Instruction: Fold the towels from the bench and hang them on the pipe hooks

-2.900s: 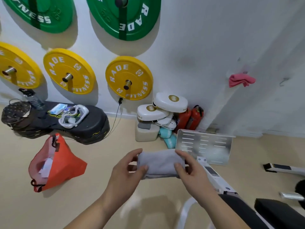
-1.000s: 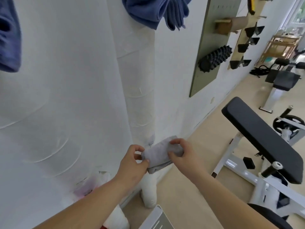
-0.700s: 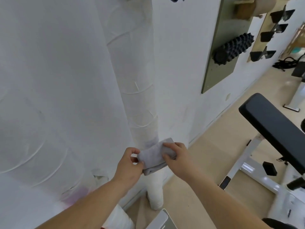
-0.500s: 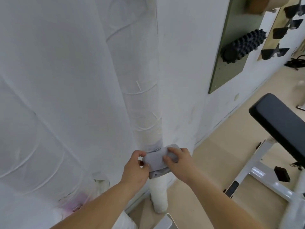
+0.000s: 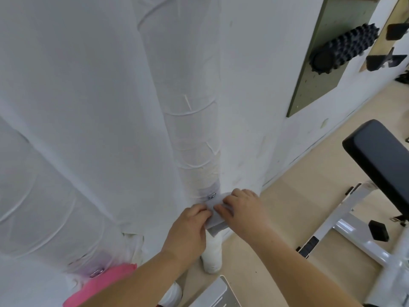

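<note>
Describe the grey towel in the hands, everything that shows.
The grey towel is a small, soft-looking pale grey cloth, folded into a compact thick pad with layered edges showing at its lower end. It is held up against the white wrapped pipe, its top edge right at the small metal hook; whether it has caught on the hook cannot be told. The left hand pinches its left side and the right hand grips its right side, covering much of it.

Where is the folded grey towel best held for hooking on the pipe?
By its two ends, one hand from each side, as left hand and right hand do: the grey towel is a short folded strip, leaving its middle free for the hook.
</note>
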Available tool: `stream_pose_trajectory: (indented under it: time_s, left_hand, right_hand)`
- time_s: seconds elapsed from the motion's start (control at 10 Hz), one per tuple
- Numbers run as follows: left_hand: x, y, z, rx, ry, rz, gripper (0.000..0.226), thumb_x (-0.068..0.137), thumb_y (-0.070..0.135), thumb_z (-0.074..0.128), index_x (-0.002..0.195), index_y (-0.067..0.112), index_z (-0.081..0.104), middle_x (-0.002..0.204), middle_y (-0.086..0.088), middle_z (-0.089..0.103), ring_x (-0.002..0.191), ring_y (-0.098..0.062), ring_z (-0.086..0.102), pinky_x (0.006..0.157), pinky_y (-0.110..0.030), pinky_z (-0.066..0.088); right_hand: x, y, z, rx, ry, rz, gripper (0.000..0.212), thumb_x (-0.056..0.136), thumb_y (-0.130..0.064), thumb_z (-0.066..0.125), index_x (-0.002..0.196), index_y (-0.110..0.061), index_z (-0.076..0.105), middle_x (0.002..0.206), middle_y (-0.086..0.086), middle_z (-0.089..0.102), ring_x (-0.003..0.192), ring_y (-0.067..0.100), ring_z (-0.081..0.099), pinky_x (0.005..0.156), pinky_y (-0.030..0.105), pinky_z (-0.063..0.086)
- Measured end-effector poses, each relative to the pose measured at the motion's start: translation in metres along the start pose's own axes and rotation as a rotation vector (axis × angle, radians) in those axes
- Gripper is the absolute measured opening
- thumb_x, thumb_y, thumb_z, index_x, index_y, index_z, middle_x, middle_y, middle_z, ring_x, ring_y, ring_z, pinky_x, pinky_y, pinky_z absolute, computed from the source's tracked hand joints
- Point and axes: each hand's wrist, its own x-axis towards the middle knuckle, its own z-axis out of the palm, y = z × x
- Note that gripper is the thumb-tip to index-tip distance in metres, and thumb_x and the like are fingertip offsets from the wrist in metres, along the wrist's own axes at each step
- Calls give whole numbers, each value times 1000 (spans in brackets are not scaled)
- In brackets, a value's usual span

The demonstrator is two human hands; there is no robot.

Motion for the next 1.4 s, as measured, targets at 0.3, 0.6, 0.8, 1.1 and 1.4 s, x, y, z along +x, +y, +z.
stream_pose_trajectory:
  time_s: [0.3,0.6,0.8,1.1,1.4]
  left_hand:
    - [-8,9,7,-132,-90,-124,51,102,19,50,150,34,45,149,18,38,121,-2,53,95,-5,38]
    - [2,20,-5,-158,-331,-259,73,99,17,47,160,40,16,159,25,13,130,-9,48,104,-27,45]
    - [-2,22,-19,-136,-175,-236,61,99,23,52,156,29,34,160,15,36,143,-8,40,113,-18,32]
    - [-13,26,-38,-160,-82,-187,56,97,18,53,150,31,43,154,16,44,138,-8,45,113,-19,36]
    - [-73,52,-115,-415,17,-249,52,97,20,61,143,42,49,130,25,59,107,8,61,104,-27,52]
  right_hand:
    - [-16,-5,-5,603,-307,305,39,100,-29,44,135,-35,60,128,-14,66,116,7,59,101,30,48]
    - [-14,-4,-13,749,-455,414,52,84,-36,33,127,-41,64,125,-10,67,115,12,62,104,41,50]
    - [-17,-16,-29,528,-402,307,42,89,-18,43,125,-22,64,118,4,66,113,22,59,99,38,47]
    - [-28,-25,-52,381,-261,250,51,89,-11,50,139,-20,58,137,-6,58,135,16,47,102,24,37]
    - [-48,-70,-112,581,-144,313,32,97,-22,51,123,-30,69,102,-10,75,94,13,71,86,30,57]
